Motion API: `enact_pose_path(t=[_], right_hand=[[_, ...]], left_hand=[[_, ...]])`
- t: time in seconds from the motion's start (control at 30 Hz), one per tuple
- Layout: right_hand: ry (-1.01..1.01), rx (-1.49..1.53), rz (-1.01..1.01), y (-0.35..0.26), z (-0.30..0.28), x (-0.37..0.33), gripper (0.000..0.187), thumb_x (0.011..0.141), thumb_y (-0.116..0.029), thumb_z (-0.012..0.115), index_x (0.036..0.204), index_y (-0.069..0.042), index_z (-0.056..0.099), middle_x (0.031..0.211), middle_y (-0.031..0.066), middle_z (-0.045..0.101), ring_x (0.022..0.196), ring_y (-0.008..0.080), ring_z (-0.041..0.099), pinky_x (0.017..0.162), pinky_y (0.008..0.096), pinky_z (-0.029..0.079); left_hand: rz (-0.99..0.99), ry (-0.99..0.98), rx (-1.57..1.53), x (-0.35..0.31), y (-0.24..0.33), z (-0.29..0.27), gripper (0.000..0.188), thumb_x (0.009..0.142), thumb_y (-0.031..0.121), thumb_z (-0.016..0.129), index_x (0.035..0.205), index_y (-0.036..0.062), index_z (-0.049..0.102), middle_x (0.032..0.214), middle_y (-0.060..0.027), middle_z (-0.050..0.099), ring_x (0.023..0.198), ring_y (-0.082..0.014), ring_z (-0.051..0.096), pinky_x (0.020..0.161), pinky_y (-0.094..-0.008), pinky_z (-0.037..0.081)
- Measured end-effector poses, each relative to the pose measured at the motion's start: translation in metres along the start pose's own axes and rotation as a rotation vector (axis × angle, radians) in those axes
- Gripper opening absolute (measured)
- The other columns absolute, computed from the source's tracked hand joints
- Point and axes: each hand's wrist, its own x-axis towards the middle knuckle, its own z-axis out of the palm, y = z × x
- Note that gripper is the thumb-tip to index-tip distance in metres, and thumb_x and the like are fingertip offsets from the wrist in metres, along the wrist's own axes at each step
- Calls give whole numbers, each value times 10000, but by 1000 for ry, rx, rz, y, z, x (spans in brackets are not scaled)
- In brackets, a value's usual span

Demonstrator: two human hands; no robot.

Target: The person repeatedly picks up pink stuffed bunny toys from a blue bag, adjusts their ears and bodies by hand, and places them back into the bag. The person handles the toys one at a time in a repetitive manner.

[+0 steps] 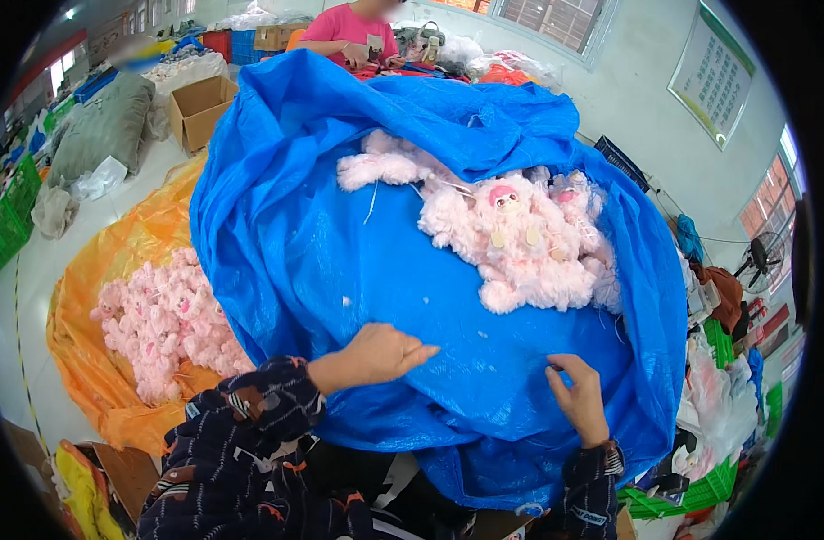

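A big blue plastic sheet lies spread out and bunched in front of me. Several fluffy pink plush toys lie in its hollow at the right. My left hand rests flat on the near part of the sheet, fingers stretched to the right. To its right, my right hand pinches a fold of the sheet with curled fingers. Both my sleeves are dark with a pattern.
An orange sheet on the floor at the left holds a heap of pink plush toys. A person in a pink top works at the far end. An open cardboard box, grey sacks and green crates stand at the left.
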Motion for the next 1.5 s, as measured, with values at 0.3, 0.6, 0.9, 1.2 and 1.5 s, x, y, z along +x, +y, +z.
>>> enact_pose_path(t=[0.3,0.6,0.9,1.2,1.5], right_hand=[[-66,-46,24,-11,-13,37,251,741,-49,620,978,19,574,909,159,598,809,264,596,717,310,466],[-59,-176,-225,-60,-9,74,306,701,-34,633,998,-7,567,965,144,573,872,313,551,750,373,457],[-95,-156,-382,-85,14,122,402,682,-60,647,1067,-48,531,1090,129,501,1007,303,476,866,389,386],[-26,-597,-282,-58,50,147,526,646,-273,695,1121,-137,515,1188,110,447,1128,282,403,947,567,233],[-4,-575,-291,-42,55,148,443,680,-287,677,1088,-169,549,1131,67,482,1102,240,433,949,567,225]], left_hand=[[16,49,-127,-44,61,19,415,829,342,551,507,86,495,481,-89,504,418,-260,511,385,-363,396],[51,-188,-335,-32,46,-83,207,774,232,643,890,67,597,903,-91,592,870,-259,560,748,-332,452],[-66,-14,31,88,-86,-187,489,841,262,554,1240,8,430,1234,-207,452,1121,-297,459,940,-346,356],[136,463,745,210,-148,-252,719,744,416,626,1329,140,311,1383,-271,170,1259,-420,225,978,-497,286],[102,544,530,171,-181,-206,577,761,310,630,1209,1,439,1276,-254,385,1156,-390,393,962,-405,325]])
